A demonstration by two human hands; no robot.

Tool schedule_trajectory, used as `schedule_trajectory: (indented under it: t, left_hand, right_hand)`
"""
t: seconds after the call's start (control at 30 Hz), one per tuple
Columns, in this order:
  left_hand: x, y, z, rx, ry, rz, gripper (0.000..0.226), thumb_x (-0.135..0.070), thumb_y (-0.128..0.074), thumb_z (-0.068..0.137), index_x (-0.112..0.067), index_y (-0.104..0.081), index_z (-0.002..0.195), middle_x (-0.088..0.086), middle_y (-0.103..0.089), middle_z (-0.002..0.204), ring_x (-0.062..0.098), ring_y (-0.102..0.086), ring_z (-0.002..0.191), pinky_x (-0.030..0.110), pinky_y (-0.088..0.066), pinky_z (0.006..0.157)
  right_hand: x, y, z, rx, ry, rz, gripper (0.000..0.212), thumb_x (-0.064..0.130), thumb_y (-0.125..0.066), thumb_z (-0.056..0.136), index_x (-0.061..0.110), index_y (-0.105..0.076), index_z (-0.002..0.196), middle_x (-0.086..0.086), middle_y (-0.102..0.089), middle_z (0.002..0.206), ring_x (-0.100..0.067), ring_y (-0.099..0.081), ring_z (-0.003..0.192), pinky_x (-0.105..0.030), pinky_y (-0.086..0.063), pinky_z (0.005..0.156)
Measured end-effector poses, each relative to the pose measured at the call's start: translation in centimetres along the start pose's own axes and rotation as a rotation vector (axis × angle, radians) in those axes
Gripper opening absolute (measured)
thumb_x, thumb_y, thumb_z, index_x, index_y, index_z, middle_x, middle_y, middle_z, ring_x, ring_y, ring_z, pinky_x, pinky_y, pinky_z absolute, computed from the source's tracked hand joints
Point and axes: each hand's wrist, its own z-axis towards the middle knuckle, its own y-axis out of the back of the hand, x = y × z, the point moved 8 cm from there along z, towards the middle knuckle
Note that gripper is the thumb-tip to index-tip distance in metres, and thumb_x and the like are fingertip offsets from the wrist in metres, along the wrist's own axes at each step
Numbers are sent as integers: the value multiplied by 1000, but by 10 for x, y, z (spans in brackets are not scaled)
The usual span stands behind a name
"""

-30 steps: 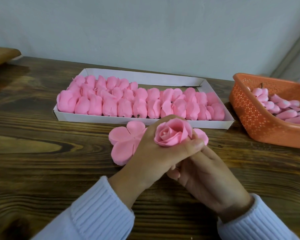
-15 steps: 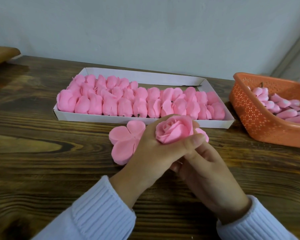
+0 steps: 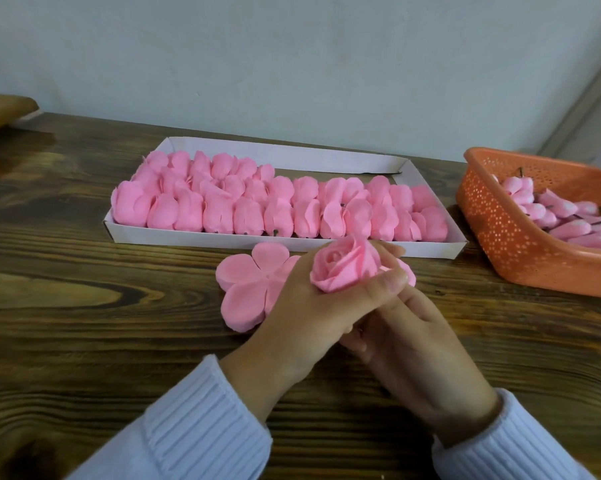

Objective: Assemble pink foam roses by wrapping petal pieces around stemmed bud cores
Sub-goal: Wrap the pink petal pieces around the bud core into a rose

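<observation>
A pink foam rose sits upright in my left hand, whose fingers and thumb curl round its petals. My right hand lies under and behind the left one, its fingers curled at the rose's base; what they hold is hidden. A flat stack of pink petal pieces lies on the wooden table just left of my hands, partly covered by them.
A white cardboard tray behind my hands holds several rows of finished pink roses. An orange perforated basket at the right holds several stemmed bud cores. A wall stands close behind the table.
Both hands have lifted the rose slightly toward the tray and turned it a little; the grip has stayed the same.
</observation>
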Motion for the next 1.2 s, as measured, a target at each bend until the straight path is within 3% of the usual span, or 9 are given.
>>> schedule_trajectory:
  t: [0.1, 0.23, 0.4, 0.53, 0.63, 0.73, 0.9, 1.07, 1.2]
  left_hand:
    - [3, 3, 0, -47, 34, 25, 24, -39, -70, 69, -26, -73, 88, -12, -69, 69, 4, -65, 60, 20, -46, 44]
    - [3, 2, 1, -49, 14, 51, 11, -37, -73, 63, -34, -66, 70, -8, -71, 100, 18, -69, 90, 57, -52, 68]
    - [0, -1, -1, -17, 28, 19, 16, -39, -70, 68, -30, -73, 81, -9, -73, 94, 1, -55, 46, 16, -41, 39]
    - [2, 6, 1, -83, 38, 12, 19, -39, -70, 67, -23, -73, 77, -5, -73, 98, 11, -70, 81, 21, -49, 50]
    - [2, 3, 1, -42, 38, 4, 12, -38, -70, 66, -30, -72, 75, -6, -73, 101, 4, -63, 57, 17, -43, 42]
    - [2, 0, -1, -14, 41, 13, 14, -40, -68, 69, -30, -73, 78, -11, -73, 97, 1, -48, 40, 14, -36, 37]
    - [3, 8, 0, -97, 43, 18, 16, -41, -73, 64, -31, -73, 76, -8, -74, 88, 12, -70, 78, 27, -49, 54]
    - [-1, 0, -2, -12, 22, -7, 11, -38, -71, 66, -34, -73, 76, -7, -73, 94, 1, -49, 39, 14, -37, 37]
    - [2, 5, -1, -80, 56, 1, 13, -40, -72, 64, -31, -73, 73, -6, -73, 79, 5, -65, 60, 19, -44, 44]
  right_hand:
    - [0, -3, -1, 8, -6, 10, 30, 30, -58, 83, 9, -69, 102, -14, -57, 85, -16, -53, 73, -30, -40, 63]
    - [3, -11, -2, 88, -30, 104, 36, 19, -51, 87, 0, -50, 118, -8, -63, 91, -12, -60, 77, -25, -49, 64]
    - [-5, 2, 1, -24, -69, -20, 29, 24, -46, 92, 7, -68, 100, -19, -50, 82, -28, -48, 73, -36, -42, 67]
    - [-1, -4, -1, 52, -48, 43, 41, 24, -65, 80, 10, -65, 119, -19, -58, 104, -30, -53, 91, -43, -37, 82]
    - [-1, -3, -1, 67, -55, 90, 48, 23, -70, 79, 4, -60, 122, -23, -46, 106, -35, -41, 97, -49, -30, 87]
    - [-4, -3, -1, 53, -76, 49, 49, 35, -74, 80, -2, -61, 108, -18, -51, 78, -24, -51, 73, -34, -42, 71]
    - [0, -7, -2, 88, -52, 83, 48, 25, -69, 82, 1, -55, 122, -17, -59, 97, -22, -57, 84, -34, -46, 75]
    - [-5, 1, 0, 9, -81, 5, 40, 27, -53, 87, -5, -55, 111, -17, -51, 76, -23, -49, 70, -35, -40, 70]
    - [-2, -5, -2, 49, -69, 45, 32, 25, -56, 82, 8, -68, 106, -16, -57, 88, -19, -58, 75, -35, -44, 71]
